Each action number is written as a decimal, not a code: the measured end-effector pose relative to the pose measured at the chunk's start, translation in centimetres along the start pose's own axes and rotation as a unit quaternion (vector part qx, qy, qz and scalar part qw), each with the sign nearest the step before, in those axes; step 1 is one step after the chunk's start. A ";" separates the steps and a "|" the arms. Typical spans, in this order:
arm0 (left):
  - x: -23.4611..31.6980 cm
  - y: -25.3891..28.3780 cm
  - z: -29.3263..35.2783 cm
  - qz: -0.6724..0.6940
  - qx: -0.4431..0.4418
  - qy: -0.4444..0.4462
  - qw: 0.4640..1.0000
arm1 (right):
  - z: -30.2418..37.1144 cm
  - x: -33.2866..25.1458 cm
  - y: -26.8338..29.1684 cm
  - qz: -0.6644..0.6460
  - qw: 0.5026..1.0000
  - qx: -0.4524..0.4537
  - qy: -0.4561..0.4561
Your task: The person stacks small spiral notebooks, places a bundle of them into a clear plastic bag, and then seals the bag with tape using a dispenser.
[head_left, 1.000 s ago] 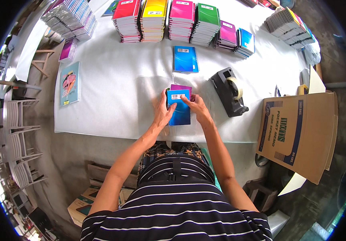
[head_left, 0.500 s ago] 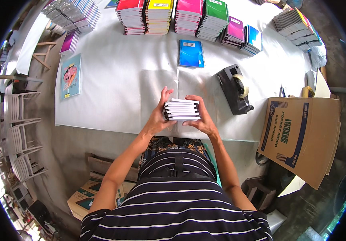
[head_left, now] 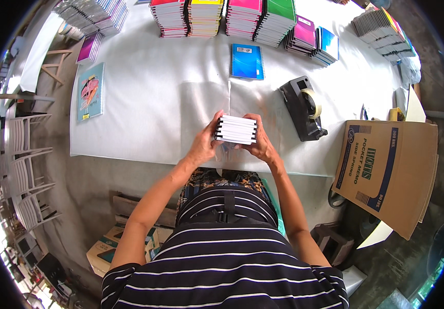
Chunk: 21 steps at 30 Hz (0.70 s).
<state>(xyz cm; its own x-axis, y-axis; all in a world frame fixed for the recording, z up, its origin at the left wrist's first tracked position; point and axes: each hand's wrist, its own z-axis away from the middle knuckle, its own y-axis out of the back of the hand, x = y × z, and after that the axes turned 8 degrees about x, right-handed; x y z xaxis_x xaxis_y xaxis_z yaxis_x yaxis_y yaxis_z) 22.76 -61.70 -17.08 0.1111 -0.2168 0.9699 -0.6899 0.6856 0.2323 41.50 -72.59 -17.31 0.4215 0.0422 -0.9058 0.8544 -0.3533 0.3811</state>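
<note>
Between my two hands, over the near edge of the table, is a small stack of spiral notebooks (head_left: 236,129), its white page edges facing up toward me and dark binding showing at the left. My left hand (head_left: 204,144) is closed on the left side of the stack. On the opposite side, my right hand (head_left: 261,144) grips it with fingers and thumb. The covers of these notebooks are hidden. Farther off on the table lies a blue spiral notebook (head_left: 247,62). To the right of my hands stands a black tape dispenser (head_left: 296,110) with a roll of tape.
Tall stacks of red notebooks (head_left: 173,21), green notebooks (head_left: 276,23) and other colours line the far side of the table (head_left: 134,113). A light-blue notebook (head_left: 91,92) lies at left. An open cardboard box (head_left: 387,170) stands at right. White chairs (head_left: 28,134) are at far left.
My hands have lifted and tilted the notebook stack slightly, and the fingers of my left hand have closed in against it. The whole view has shifted a little.
</note>
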 end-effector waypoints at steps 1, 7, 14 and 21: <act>0.3 -0.8 0.3 -0.035 0.034 -0.015 0.999 | 0.0 -0.1 -0.1 -0.006 1.000 -0.002 -0.019; 1.3 -2.2 1.6 -0.013 0.059 0.009 0.998 | -0.1 -0.6 0.7 -0.044 0.997 -0.020 -0.060; 1.0 -0.8 -0.4 -0.012 0.043 0.056 0.997 | -0.4 -0.6 1.2 -0.152 0.975 -0.001 -0.160; -0.7 0.6 -5.0 0.206 0.021 0.320 0.925 | -4.4 -1.5 0.8 -0.126 0.910 0.043 -0.392</act>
<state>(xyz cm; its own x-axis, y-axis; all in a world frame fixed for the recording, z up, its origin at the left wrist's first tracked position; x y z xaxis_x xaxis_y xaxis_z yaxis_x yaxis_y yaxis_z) 25.81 -57.69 -17.23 0.2230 0.5217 0.8235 -0.7938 0.5875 -0.1573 42.88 -68.81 -14.86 -0.1598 -0.5365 -0.8286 0.8528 -0.4978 0.1578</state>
